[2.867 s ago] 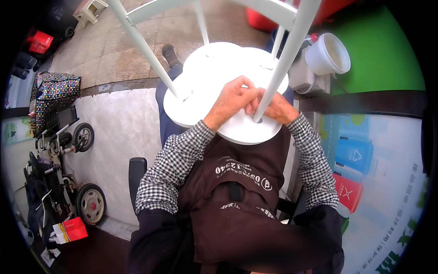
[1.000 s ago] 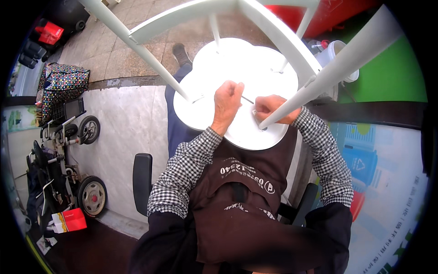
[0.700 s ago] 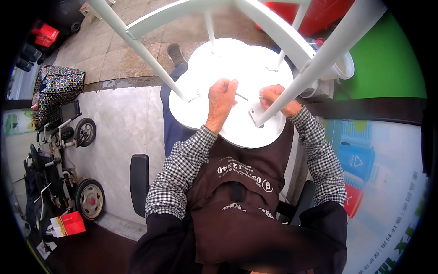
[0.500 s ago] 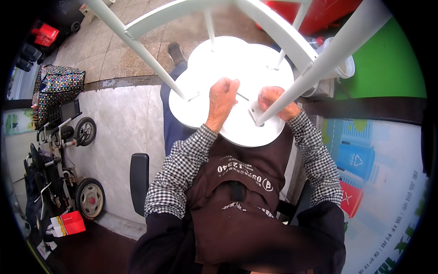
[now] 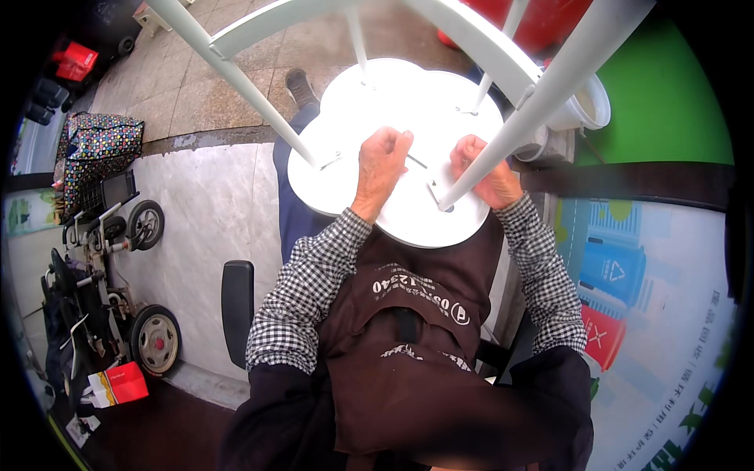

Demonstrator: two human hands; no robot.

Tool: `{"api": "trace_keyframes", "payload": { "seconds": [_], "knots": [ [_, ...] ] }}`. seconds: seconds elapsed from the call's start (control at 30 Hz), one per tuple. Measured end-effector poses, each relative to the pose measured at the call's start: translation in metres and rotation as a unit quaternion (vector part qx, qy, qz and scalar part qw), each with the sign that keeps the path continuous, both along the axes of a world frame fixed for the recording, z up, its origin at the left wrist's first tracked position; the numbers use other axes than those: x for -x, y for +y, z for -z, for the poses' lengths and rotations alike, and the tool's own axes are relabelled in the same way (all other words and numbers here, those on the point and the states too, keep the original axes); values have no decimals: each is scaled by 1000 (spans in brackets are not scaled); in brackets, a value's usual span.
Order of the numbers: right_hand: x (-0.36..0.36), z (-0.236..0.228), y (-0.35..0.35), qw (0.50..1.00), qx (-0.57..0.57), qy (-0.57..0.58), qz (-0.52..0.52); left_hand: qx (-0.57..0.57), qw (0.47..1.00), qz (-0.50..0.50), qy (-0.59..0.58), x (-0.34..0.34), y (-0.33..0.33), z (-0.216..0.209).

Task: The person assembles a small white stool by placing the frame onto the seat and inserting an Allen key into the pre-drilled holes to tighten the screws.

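Note:
A white, round-lobed stool (image 5: 393, 94) lies upside down across my lap, its white legs pointing up. My left hand (image 5: 381, 169) is closed over the underside of the seat. From its fingertips sticks a thin dark rod (image 5: 417, 161) that looks like a hex key. My right hand (image 5: 493, 184) is just right of the near stool leg (image 5: 503, 149), which partly covers it. Its thumb and fingers are curled together; whatever they hold, if anything, is too small to make out. Between the hands, a metal bracket (image 5: 432, 192) shows at the foot of that leg.
A white bucket (image 5: 585, 106) stands at the far right beside a green surface (image 5: 652, 94). On the left are a wheeled cart (image 5: 102, 275) and a dotted bag (image 5: 102, 157). A black armrest (image 5: 237, 314) is near my left elbow. A curved white stool brace (image 5: 283, 23) arches above the seat.
My right hand has drawn back a little from the bracket, and its fingers have turned upward beside the leg. My left hand stays nearly in place.

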State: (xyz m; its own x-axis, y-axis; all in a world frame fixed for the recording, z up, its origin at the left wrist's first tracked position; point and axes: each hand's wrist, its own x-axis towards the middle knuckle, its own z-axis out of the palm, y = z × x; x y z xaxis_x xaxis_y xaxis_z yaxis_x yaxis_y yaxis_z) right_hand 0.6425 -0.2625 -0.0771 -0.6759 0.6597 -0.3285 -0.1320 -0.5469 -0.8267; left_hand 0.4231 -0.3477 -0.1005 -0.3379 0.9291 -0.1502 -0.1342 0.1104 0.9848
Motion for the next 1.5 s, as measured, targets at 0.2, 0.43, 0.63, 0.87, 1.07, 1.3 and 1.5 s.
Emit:
{"api": "trace_keyframes", "payload": {
  "seconds": [0.2, 0.43, 0.63, 0.87, 1.07, 1.3, 1.5],
  "knots": [
    [-6, 12, 2, 987, -91, -129, -32, -5, 1000, 2, 3, 0, 0, 0],
    [13, -15, -15, 836, -417, -288, -210, -11, 1000, -2, 9, 0, 1, 8],
    [18, -24, -16, 796, -442, -327, -253, -15, 1000, -13, -1, 0, 0, 11],
    [17, -10, -11, 822, -400, -323, -245, -18, 1000, -8, -8, 0, -1, 4],
    [17, -6, -13, 842, -373, -325, -214, -19, 1000, -14, -19, 0, 0, 11],
    [17, -5, -13, 856, -344, -324, -209, -13, 1000, -14, -23, 1, 0, 10],
    [18, -5, -13, 866, -357, -299, -180, -13, 1000, -16, -24, 1, -2, 9]
  ]
}}
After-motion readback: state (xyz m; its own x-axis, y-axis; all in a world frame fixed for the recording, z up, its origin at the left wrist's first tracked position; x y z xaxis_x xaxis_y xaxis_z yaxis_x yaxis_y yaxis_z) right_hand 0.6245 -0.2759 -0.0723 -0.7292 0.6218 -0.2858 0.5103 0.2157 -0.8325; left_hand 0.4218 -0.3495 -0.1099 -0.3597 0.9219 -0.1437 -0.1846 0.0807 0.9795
